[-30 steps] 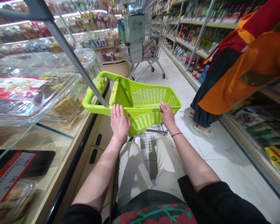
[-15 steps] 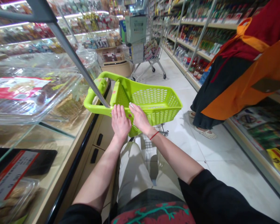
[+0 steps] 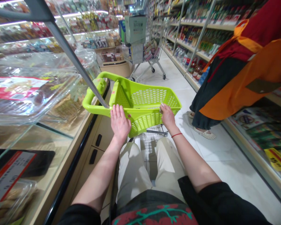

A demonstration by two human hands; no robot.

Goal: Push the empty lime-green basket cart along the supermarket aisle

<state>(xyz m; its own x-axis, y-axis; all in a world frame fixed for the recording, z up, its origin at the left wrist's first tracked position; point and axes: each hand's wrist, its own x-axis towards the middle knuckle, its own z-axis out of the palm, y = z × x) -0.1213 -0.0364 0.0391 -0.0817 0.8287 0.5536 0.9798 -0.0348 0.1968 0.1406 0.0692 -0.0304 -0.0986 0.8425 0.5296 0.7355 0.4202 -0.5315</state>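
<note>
Two hands on one green basket. It sits dead centre of the view, at 12 o'clock from the person's lap, open side up, raised off the floor over a wire frame. Long axis runs across the view, 9 to 3 o'clock. The looped handle end points to 9 o'clock and touches the glass display case; the meshed end points to 3 o'clock, into the aisle.

Left hand: palm down, flat on the near rim towards the handle end, fingers straight and pressed together, tips over the rim edge.

Right hand: on the near rim close to the 3 o'clock corner, fingers curled and closed around the rim edge, tips partly hidden. Red string round that wrist.

At 2 o'clock, a person in an orange apron stands near the basket, apart from it, facing the shelves. At 12 o'clock, well apart down the aisle, a metal trolley. Clear food packs lie inside the case at 9 o'clock.
</note>
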